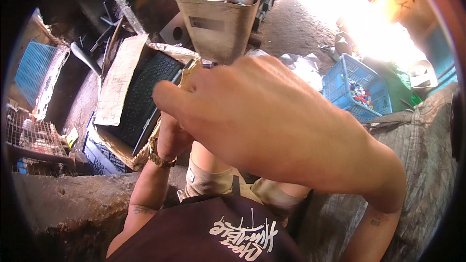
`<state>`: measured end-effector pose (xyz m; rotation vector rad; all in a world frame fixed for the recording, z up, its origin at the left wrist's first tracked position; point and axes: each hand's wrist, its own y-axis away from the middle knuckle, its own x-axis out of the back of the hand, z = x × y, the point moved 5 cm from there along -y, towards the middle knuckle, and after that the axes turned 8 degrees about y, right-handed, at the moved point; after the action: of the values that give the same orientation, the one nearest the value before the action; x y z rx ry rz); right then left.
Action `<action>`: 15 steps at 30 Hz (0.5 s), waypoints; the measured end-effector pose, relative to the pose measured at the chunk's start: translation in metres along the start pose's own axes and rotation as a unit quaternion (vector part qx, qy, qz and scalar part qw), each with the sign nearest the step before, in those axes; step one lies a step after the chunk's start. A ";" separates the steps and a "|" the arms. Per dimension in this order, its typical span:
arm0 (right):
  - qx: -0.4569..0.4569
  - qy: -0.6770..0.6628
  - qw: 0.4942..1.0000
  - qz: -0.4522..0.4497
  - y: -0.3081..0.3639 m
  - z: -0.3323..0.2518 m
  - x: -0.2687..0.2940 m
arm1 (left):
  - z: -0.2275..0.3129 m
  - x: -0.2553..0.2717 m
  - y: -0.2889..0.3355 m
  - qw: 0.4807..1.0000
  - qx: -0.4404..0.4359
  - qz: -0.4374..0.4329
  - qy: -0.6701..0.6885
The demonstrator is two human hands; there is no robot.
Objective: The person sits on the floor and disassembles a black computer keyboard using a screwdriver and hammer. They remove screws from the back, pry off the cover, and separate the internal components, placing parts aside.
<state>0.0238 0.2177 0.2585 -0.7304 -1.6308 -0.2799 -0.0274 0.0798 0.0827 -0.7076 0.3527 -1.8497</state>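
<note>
My right hand (233,111) is raised close to the camera and fills the middle of the view. Its fingers curl into a closed grip, and whatever they hold is hidden from sight. Just below and behind it is my left hand (173,138), with a gold-coloured watch (162,160) at the wrist. The right hand covers the left one's fingers, so their pose and anything in them cannot be seen. Left of both hands, a torn cardboard box (121,75) with raised flaps holds a black keyboard (150,85), tilted on its side.
Ahead stands a tall beige bin (218,26) filled with odds and ends. A blue plastic crate (335,80) holding small coloured pieces sits to the right, beside a large worn sack (417,140). At the left are a rusty wire rack (34,133) and a blue mesh basket (36,70).
</note>
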 end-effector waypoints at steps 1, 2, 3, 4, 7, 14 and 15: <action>0.016 0.000 1.000 0.013 -0.004 0.000 -0.002 | 0.004 0.009 -0.002 0.998 -0.046 -0.010 -0.030; 0.028 -0.008 0.999 0.031 -0.008 0.001 -0.003 | 0.007 0.016 -0.001 0.998 -0.054 -0.003 -0.040; 0.041 -0.012 0.997 0.064 -0.012 0.001 -0.004 | 0.010 0.022 0.000 0.997 -0.063 0.004 -0.050; 0.030 -0.013 0.998 0.047 -0.017 0.004 -0.010 | 0.012 0.027 0.002 0.996 -0.071 0.011 -0.061; 0.009 -0.004 0.999 0.043 -0.029 0.008 -0.026 | 0.004 0.028 0.007 0.998 -0.023 0.001 -0.054; 0.011 -0.014 0.999 0.036 -0.039 0.011 -0.047 | -0.020 0.027 0.020 0.998 -0.003 0.002 -0.063; 0.015 -0.005 0.999 0.040 -0.041 0.010 -0.047 | -0.022 0.027 0.021 0.998 -0.011 0.003 -0.067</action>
<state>-0.0073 0.1783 0.2209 -0.7730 -1.6089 -0.1941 -0.0317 0.0449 0.0621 -0.8404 0.2890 -1.7842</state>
